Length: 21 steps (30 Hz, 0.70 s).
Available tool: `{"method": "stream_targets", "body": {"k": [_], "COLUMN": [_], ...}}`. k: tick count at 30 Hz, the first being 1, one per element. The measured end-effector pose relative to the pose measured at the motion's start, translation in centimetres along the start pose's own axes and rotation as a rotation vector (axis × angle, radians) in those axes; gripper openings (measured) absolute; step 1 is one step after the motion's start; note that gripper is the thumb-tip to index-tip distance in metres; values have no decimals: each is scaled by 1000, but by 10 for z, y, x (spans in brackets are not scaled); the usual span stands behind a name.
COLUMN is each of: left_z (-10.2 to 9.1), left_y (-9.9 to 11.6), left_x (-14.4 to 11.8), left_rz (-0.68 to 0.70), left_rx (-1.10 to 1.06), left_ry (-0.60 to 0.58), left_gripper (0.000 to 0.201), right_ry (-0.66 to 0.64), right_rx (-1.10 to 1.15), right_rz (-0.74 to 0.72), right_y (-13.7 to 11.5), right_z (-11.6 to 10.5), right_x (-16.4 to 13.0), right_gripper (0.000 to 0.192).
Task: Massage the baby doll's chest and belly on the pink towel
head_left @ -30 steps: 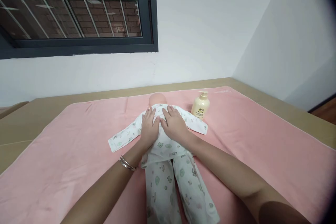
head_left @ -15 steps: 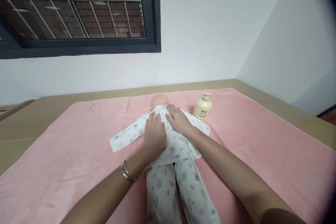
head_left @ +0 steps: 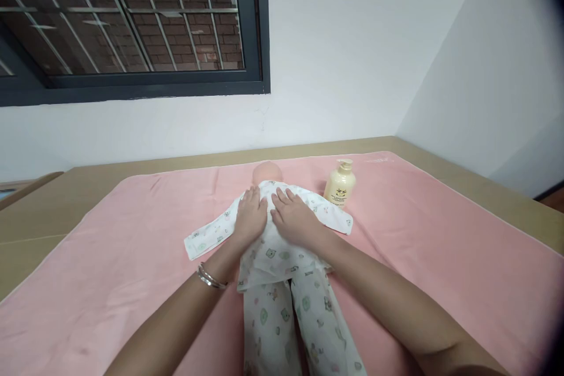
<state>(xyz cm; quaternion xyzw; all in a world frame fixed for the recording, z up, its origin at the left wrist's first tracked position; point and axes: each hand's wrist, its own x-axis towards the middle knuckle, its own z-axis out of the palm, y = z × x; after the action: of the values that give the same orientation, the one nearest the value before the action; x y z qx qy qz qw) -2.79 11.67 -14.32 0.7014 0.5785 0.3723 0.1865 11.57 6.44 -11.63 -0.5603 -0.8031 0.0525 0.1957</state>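
A baby doll (head_left: 267,172) lies on a pink sheet, its head at the far end and its legs toward me. It wears a white printed top (head_left: 282,252) with the sleeves spread out, and matching trousers (head_left: 271,320). My left hand (head_left: 251,214) rests flat on the left side of the top, fingers stretched out and pointing away from me. On the right side of the chest or back, my right hand (head_left: 294,217) lies flat with its fingers extended. Neither hand grips anything. I cannot tell whether the doll lies face up or face down.
A cream pump bottle (head_left: 339,185) stands beside the doll's right-hand sleeve. The pink sheet (head_left: 145,305) covers most of a tan padded surface (head_left: 48,202). Behind it rises a white wall (head_left: 335,70) with a dark-framed, barred window (head_left: 145,82).
My left hand has shifted left and slightly away from me across the top. My right hand has moved a little toward me. The view has tilted slightly upward.
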Motion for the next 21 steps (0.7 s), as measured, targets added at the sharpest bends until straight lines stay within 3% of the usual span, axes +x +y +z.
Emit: {"method": "stream_targets", "body": {"k": [6, 17, 21], "left_z": [10, 10, 9], "left_y": [7, 7, 11], "left_x": [-29, -33, -39], "left_rz": [73, 107, 228], "left_rx": [-76, -7, 86], "left_ry": [127, 168, 186], "left_gripper": [46, 44, 41], "right_ry": [181, 202, 200], "right_rx": [89, 109, 108], "right_rz": [13, 0, -5], "right_y": [21, 22, 23], "right_z": [16, 20, 21], "right_x": [18, 16, 16], "right_gripper": [50, 49, 49]}}
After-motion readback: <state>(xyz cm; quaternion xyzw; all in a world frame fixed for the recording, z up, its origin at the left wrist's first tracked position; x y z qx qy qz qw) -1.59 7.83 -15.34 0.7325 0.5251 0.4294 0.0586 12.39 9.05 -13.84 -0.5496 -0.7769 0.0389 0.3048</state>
